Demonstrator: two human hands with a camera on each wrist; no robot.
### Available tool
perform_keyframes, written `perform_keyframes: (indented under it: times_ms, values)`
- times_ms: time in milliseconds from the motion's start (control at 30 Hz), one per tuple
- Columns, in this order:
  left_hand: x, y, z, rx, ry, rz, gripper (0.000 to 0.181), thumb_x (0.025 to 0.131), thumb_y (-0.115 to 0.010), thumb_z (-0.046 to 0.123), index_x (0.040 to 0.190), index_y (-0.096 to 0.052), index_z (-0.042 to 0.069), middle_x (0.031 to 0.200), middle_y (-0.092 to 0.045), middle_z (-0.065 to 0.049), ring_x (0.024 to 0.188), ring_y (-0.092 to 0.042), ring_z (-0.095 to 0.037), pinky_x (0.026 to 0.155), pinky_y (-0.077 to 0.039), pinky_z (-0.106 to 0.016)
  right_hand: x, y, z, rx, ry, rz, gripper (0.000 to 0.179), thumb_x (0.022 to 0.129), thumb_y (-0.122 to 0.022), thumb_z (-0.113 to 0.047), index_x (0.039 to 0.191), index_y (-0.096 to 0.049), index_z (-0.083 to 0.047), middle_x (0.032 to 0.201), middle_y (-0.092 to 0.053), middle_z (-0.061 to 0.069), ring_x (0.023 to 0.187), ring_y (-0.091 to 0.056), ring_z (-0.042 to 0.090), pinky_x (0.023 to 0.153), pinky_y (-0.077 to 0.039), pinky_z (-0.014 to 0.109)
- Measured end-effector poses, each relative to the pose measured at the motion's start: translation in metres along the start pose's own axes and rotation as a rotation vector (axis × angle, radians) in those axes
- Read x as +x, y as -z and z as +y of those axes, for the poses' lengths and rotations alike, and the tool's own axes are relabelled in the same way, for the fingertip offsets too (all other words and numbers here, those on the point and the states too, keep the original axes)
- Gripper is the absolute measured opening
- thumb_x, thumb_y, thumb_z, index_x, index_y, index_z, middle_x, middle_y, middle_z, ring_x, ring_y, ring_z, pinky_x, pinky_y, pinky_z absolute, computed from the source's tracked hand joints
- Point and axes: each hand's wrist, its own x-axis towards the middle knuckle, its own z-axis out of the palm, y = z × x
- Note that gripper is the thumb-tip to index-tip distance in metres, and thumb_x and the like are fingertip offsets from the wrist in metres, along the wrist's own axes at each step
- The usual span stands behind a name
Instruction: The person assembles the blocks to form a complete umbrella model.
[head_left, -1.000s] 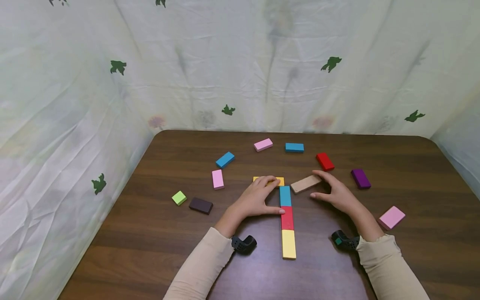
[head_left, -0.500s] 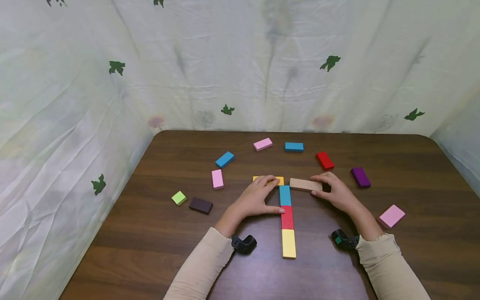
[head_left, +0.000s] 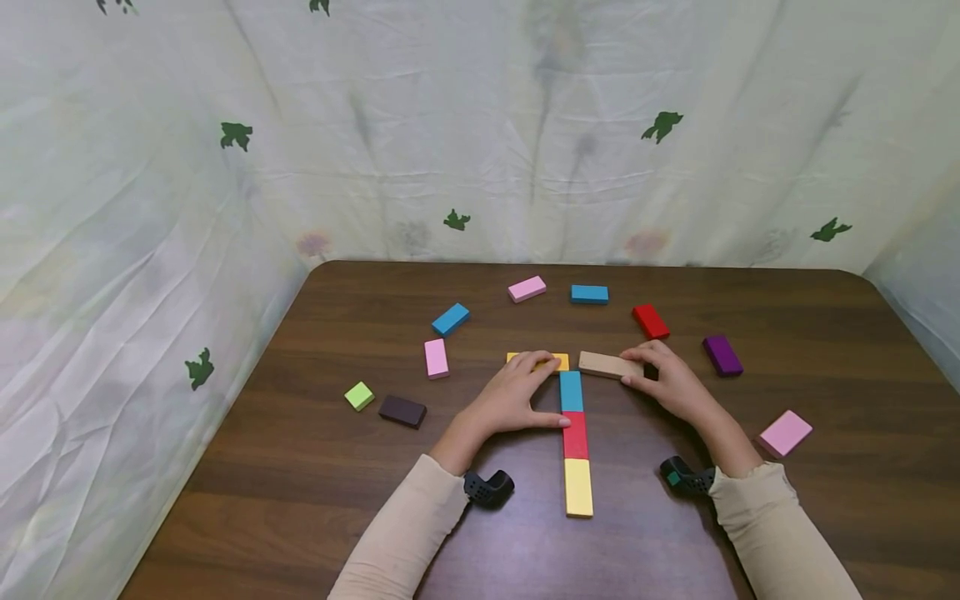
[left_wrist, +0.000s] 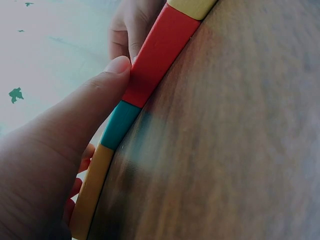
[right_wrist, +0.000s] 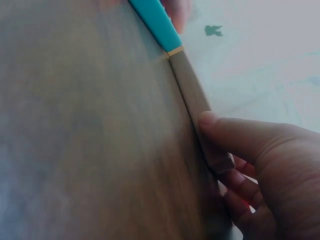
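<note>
In the head view, a blue block, a red block and a pale yellow block lie end to end in a column. Across its far end sits an orange-yellow block, partly hidden by the fingers of my left hand. That hand is spread, its thumb touching the red block's left side and its fingertips resting on the orange-yellow block. My right hand pinches the right end of a plain wooden block between thumb and fingers. A narrow gap separates the wooden block's left end from the orange-yellow one.
Loose blocks ring the work on the brown table: light green, dark brown, blue, pink, red, purple and more pink and blue ones. A white cloth hangs behind.
My right hand has closed on the wooden block. The block has turned from a slant to nearly crosswise and shifted slightly left. My left hand has stayed in place.
</note>
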Motion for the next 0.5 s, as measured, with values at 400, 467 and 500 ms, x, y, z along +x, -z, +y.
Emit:
perform_keyframes:
  times_ms: [400,467,500]
  values:
    - [0.0007,-0.0008,-0.0005,0.002,0.004,-0.003,0.092,0.069,-0.052,0.072,0.139,-0.034,0.016,0.137,-0.031,-0.001,0.126,-0.024,-0.018,0.104,-0.02,-0.039,0.0082,-0.0017,-0.0004,0.031,-0.021,-0.038,0.034,0.084,-0.064,-0.014,0.114,-0.058,0.001,0.11,-0.048,0.015,0.099,-0.044,0.028,0.084,-0.035,0.047]
    - [0.0006,-0.0009,-0.0005,0.001,0.003,0.0,0.092,0.069,-0.053,0.071,0.139,-0.035,0.015,0.137,-0.031,-0.001,0.126,-0.024,-0.018,0.104,-0.02,-0.039,0.0091,-0.0023,-0.0004,0.036,-0.015,-0.038,0.034,0.084,-0.064,-0.013,0.114,-0.058,0.001,0.109,-0.048,0.015,0.098,-0.044,0.028,0.085,-0.035,0.046]
    - [0.0005,-0.0009,-0.0006,0.001,0.003,0.0,0.092,0.069,-0.053,0.071,0.139,-0.035,0.015,0.137,-0.031,-0.001,0.126,-0.024,-0.018,0.104,-0.02,-0.039,0.0095,-0.0026,-0.0006,0.038,-0.012,-0.037,0.033,0.084,-0.064,-0.013,0.114,-0.058,0.0,0.109,-0.049,0.015,0.098,-0.044,0.027,0.085,-0.035,0.046]
